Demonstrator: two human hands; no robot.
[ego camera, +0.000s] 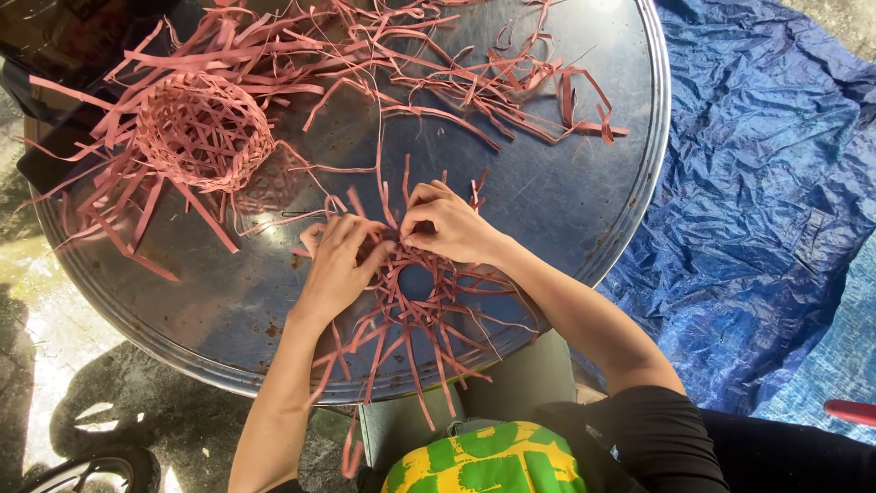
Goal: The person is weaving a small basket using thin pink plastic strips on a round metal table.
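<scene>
Workpiece: a flat woven ring (422, 290) of pink strips, open at its centre, lying on the near part of the round table between the two hands; loose strip ends radiate from it on all sides, the near ones reaching past the table edge
Packages, labels, signs: cannot tell of any; no printed item is legible in the head view
Finished piece: a small pink woven basket (203, 131) lies on the far left of the table, well apart from the workpiece, with uncut strip ends spreading around it
Loose stock: a tangle of pink strips (474, 68) lies across the far middle and far right of the table
Surface: a round metal table (584, 196) with a raised rim, shiny, scratched, with rust spots near the near-left edge
Surroundings: a crumpled blue tarpaulin (766, 201) covers the ground to the right of the table; bare wet ground lies to the left; a red object (851, 412) shows at the right edge, kind cannot be told
Clothing: a yellow and green cloth (488, 461) covers the lap below the table edge
Left hand: the left hand (339, 265) lies palm down on the left side of the ring, fingers spread and slightly curled, pressing the weave flat; it does not close around anything
Right hand: the right hand (449, 225) sits at the far side of the ring, thumb and fingertips pinched together on one strip end at the ring's inner edge
</scene>
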